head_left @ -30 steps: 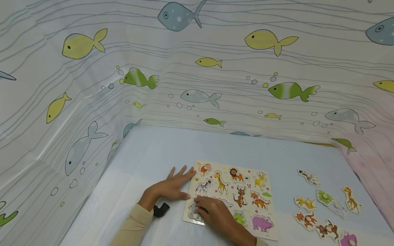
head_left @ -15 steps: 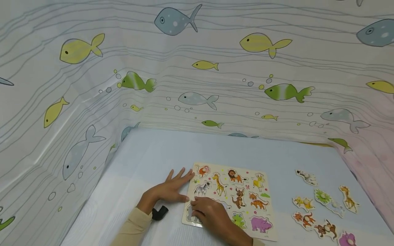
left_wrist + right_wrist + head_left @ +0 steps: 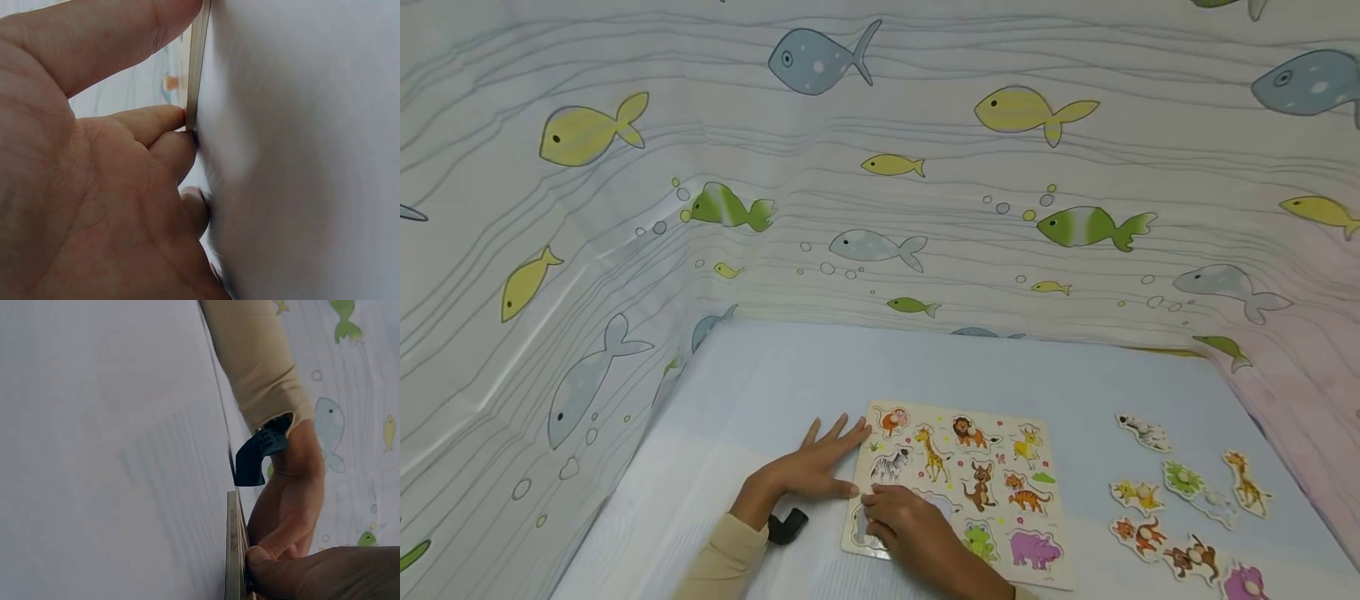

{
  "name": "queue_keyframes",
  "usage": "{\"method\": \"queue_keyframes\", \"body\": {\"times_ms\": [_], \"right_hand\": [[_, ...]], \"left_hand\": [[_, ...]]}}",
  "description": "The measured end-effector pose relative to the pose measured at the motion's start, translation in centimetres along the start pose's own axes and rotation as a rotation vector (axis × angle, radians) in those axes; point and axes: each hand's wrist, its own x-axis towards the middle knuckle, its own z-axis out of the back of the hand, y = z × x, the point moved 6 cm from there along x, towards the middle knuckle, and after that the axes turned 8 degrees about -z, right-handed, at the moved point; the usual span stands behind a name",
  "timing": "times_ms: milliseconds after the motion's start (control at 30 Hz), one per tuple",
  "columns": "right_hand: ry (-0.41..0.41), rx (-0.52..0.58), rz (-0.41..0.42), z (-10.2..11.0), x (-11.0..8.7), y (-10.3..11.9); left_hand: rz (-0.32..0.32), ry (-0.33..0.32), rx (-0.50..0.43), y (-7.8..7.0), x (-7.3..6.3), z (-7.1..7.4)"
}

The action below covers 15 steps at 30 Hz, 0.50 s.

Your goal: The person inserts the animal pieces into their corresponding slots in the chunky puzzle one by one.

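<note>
A wooden animal peg puzzle board [image 3: 958, 483] lies on the table. My left hand [image 3: 808, 469] is spread at its left side, thumb and fingertips against the edge; in the left wrist view, the fingers [image 3: 159, 122] touch the board's edge [image 3: 197, 62]. My right hand [image 3: 910, 525] is over the lower left corner, fingers curled on a grey animal puzzle piece [image 3: 867, 529] that they mostly cover. The knob is hidden under the fingers. From the right wrist, the thumb [image 3: 259, 559] shows close to the board face. Monkey [image 3: 892, 421] and lion [image 3: 972, 432] pieces with knobs sit in their places.
Several loose pieces lie right of the board, among them a zebra [image 3: 1142, 432], a giraffe [image 3: 1246, 483], a green-maned piece [image 3: 1182, 477] and a purple hippo [image 3: 1243, 581]. A black wrist device [image 3: 787, 527] is by the left wrist. Fish-printed sheets [image 3: 820, 192] wall the table's back and sides.
Both hands keep almost the same place on the board; the right fingers shift slightly over the lower left corner. The whole view drifts a little with the head.
</note>
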Motion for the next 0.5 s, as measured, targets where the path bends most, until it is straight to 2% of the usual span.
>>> {"method": "queue_keyframes", "body": {"times_ms": [167, 300, 400, 500], "right_hand": [[0.026, 0.026, -0.002, -0.2, -0.3, 0.1], [0.057, 0.098, -0.05, -0.3, -0.5, 0.0], [0.048, 0.167, -0.113, 0.1, -0.4, -0.4], [-0.004, 0.247, -0.152, 1.7, 0.0, -0.9]], "left_hand": [[0.0, -0.013, -0.023, 0.1, -0.2, -0.2], [-0.009, -0.017, -0.033, 0.1, -0.4, -0.3], [-0.013, -0.019, -0.02, 0.1, -0.3, -0.3], [-0.019, -0.023, -0.01, 0.1, -0.1, -0.1]]}}
